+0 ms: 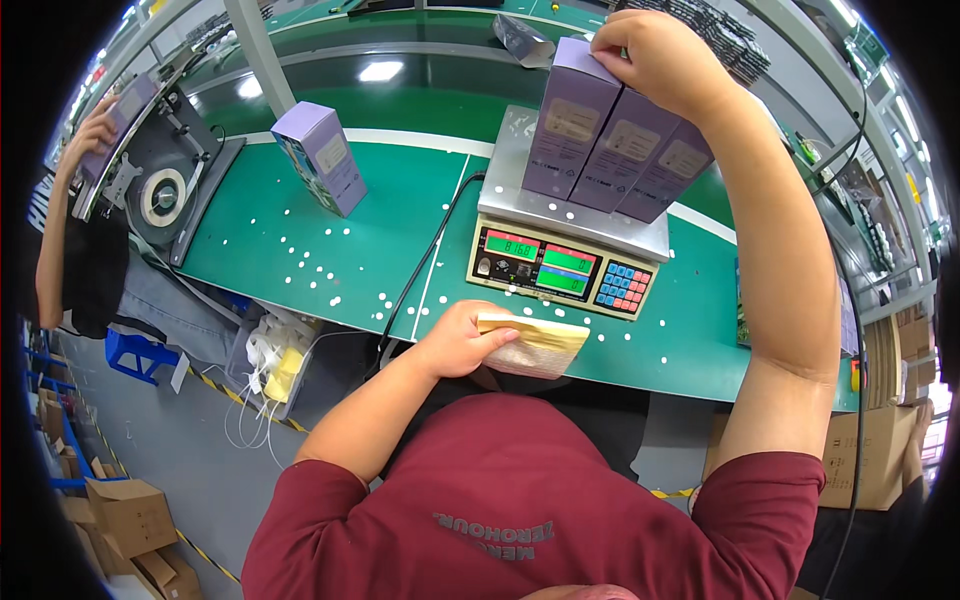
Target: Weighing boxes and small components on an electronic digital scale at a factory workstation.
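Note:
Three purple boxes (570, 125) stand upright, side by side, on the metal plate of a digital weighing scale (565, 265). My right hand (655, 60) reaches over them with curled fingers, closed at the top edge of the leftmost box. Whatever lies under those fingertips is hidden. Close to my body, in front of the scale, my left hand (470, 340) grips a thick pad of paper sheets (535, 347) with yellowish edges, thumb on top. Another purple box (322, 160) stands alone on the green table (400, 200), left of the scale.
Small white round dots lie scattered over the table. A black cable (428, 255) runs beside the scale. At the left, another person's hand (90, 135) holds a purple box by a machine with a tape roll (163, 197). A grey bin (270, 365) sits below the table edge.

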